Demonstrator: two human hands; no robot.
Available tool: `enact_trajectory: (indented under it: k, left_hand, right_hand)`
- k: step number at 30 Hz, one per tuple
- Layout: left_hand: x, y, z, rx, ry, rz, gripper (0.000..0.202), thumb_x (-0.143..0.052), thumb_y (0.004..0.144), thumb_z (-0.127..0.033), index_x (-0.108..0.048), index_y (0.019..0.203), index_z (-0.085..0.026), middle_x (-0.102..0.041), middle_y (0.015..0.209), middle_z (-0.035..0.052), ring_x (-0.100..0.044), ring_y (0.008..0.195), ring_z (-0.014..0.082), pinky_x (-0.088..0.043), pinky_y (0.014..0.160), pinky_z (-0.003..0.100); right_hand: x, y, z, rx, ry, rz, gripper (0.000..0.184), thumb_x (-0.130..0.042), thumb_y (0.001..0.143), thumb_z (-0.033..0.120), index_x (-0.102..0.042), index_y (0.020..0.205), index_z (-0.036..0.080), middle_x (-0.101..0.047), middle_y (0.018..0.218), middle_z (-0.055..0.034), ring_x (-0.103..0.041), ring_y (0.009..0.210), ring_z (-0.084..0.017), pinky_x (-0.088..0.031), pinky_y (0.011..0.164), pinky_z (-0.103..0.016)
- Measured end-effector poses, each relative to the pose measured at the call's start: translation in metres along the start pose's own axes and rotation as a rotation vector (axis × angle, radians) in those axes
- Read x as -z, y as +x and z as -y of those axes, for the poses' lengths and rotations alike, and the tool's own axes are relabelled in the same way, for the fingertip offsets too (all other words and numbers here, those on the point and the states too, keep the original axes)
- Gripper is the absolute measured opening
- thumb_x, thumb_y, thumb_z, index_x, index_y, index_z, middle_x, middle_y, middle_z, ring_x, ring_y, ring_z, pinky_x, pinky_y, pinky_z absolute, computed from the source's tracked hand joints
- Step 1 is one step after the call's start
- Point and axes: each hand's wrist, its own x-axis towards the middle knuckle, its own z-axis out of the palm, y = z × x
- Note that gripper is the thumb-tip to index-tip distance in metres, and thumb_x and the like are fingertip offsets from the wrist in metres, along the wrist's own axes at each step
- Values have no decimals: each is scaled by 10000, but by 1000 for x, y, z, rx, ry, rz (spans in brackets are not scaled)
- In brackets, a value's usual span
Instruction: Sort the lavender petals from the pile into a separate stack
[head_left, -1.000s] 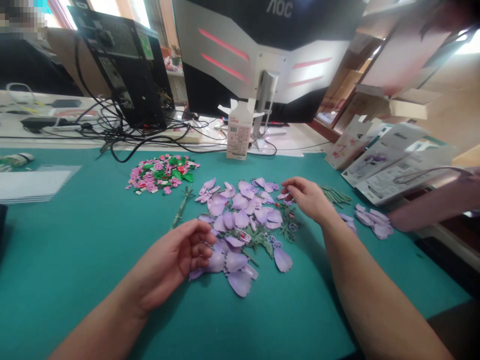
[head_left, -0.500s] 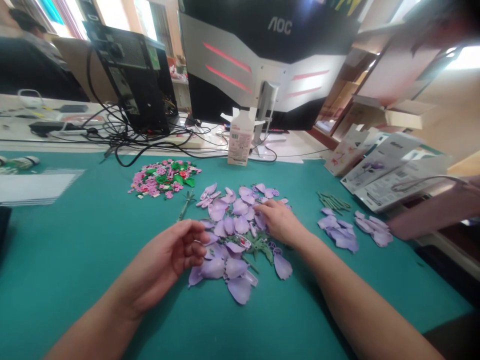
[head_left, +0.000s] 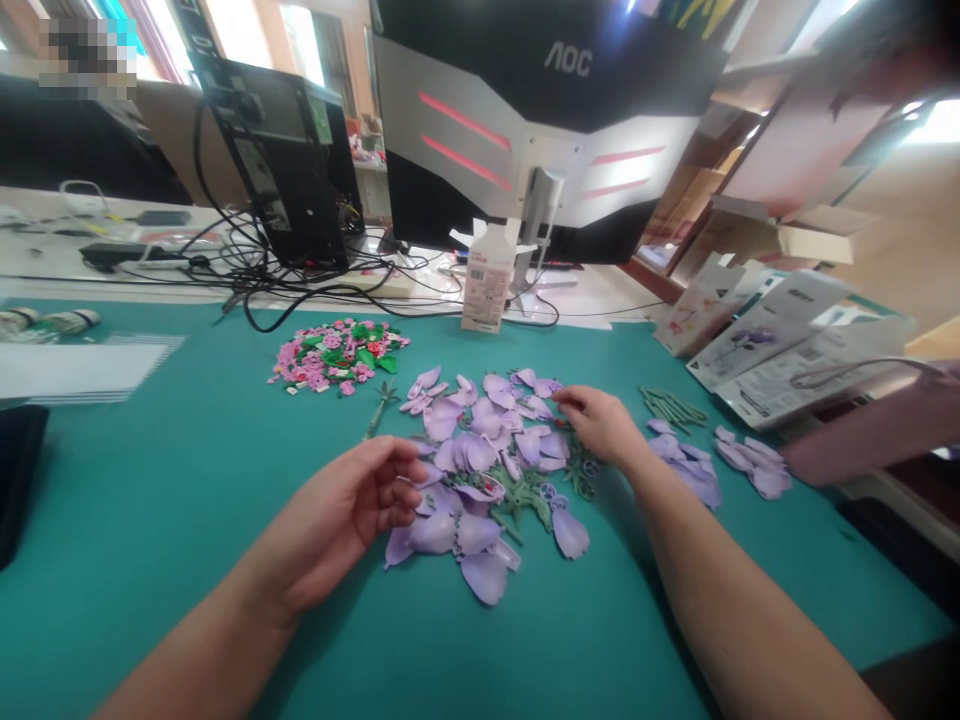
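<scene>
Lilac petals: plastic petal pieces (head_left: 480, 470) lie in one loose, overlapping pile at the middle of the mat, its long axis running from the carton side toward the person, with the tips pointing every which way.
Green stem: a thin branched stem piece (head_left: 382, 410) lies tilted, just left of the pile, its upper end leaning toward the pink heap. Green leaf-and-wheel parts (head_left: 536, 497) sit among the lower right petals.
Left hand: the left hand (head_left: 337, 510) hovers palm-inward just beside the pile, its fingers (head_left: 397, 490) loosely curled and empty.
Right hand: the right hand (head_left: 596, 425) sits at the pile's upper right edge, its fingers (head_left: 570, 400) bent down onto the petals; whether they pinch a small piece is hidden.
Nearby parts: a pink and green heap of small bricks (head_left: 337, 355) lies upper left. Green rods (head_left: 671, 407) and two smaller petal groups (head_left: 754, 465) lie to the right.
Surface: a teal mat (head_left: 150, 520) covers the table (head_left: 45, 240).
Room: a carton (head_left: 487, 290) stands upright before an AOC monitor (head_left: 540, 130), beside a computer tower (head_left: 281, 165) and tangled black cables (head_left: 255, 270). Printed sheets (head_left: 795, 345) lean at right.
</scene>
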Motion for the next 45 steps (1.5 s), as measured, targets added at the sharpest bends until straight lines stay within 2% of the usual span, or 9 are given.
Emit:
enact_trajectory:
  k: [7, 13, 18, 23, 28, 33, 37, 41, 45]
  left_hand:
    - [3, 0, -4, -70, 38, -27, 179, -543, 935, -263, -666, 867, -152, -657, 812, 42, -622, 643, 127, -548, 577, 234]
    - [0, -1, -2, -53, 41, -19, 182, -528, 944, -256, -654, 875, -144, -655, 813, 49, -615, 632, 123, -539, 564, 229]
    - [-2, -1, -1, -57, 32, -33, 166, -549, 929, -254, -657, 868, -144, -664, 809, 55, -622, 622, 127, -538, 556, 232]
    - [-3, -4, -2, -61, 10, -22, 157, -575, 912, -257, -662, 853, -141, -671, 795, 63, -625, 612, 129, -540, 547, 232]
    - [-4, -5, -1, -67, 4, -17, 162, -568, 920, -255, -660, 856, -138, -680, 791, 71, -626, 600, 127, -544, 544, 230]
    - [-4, -4, -1, -79, 14, -22, 156, -564, 918, -243, -658, 857, -135, -679, 792, 68, -631, 604, 129, -545, 539, 228]
    - [-1, -1, -1, -90, 26, -19, 132, -586, 901, -231, -670, 868, -135, -675, 793, 61, -631, 612, 127, -552, 550, 228]
    - [-1, -1, -1, -77, 11, -10, 127, -619, 877, -246, -681, 859, -137, -676, 787, 61, -638, 618, 138, -562, 545, 238]
    - [-1, -1, 0, -53, 3, 18, 110, -636, 865, -237, -692, 870, -142, -681, 796, 61, -645, 632, 147, -576, 558, 254]
  right_hand:
    - [-17, -1, 5, 166, -42, 48, 269, -506, 936, 186, -711, 1110, 202, -708, 1102, -80, -618, 1025, -217, -438, 931, -324]
    - [-34, 26, 11, 266, -213, 22, 337, -459, 946, 147, -688, 1191, 167, -661, 1157, -132, -572, 1049, -237, -381, 974, -348]
    - [-41, 50, 20, 236, -258, 78, 251, -533, 883, 139, -740, 1022, 168, -671, 1063, -128, -561, 997, -235, -380, 945, -329]
    - [-36, 50, 22, 241, -211, 76, 147, -569, 850, 169, -716, 865, 165, -683, 956, -96, -569, 901, -200, -391, 902, -308]
    - [-21, 38, 16, 114, 72, 131, 168, -541, 840, 310, -651, 831, 183, -644, 743, 5, -538, 682, -133, -413, 652, -234]
    - [0, 21, 12, -76, 466, 104, 297, -578, 779, 432, -668, 900, 177, -655, 785, -1, -546, 692, -143, -429, 619, -249]
    - [34, -5, -11, -106, 506, -49, 333, -647, 748, 479, -670, 873, 172, -665, 788, -14, -564, 727, -158, -445, 683, -273]
    - [68, -46, -58, -237, 316, -228, 410, -651, 758, 584, -662, 827, 180, -645, 728, -17, -548, 674, -160, -428, 634, -272]
    - [78, -86, -104, -316, 84, -284, 394, -618, 767, 584, -676, 796, 195, -675, 745, -33, -584, 690, -187, -428, 638, -293]
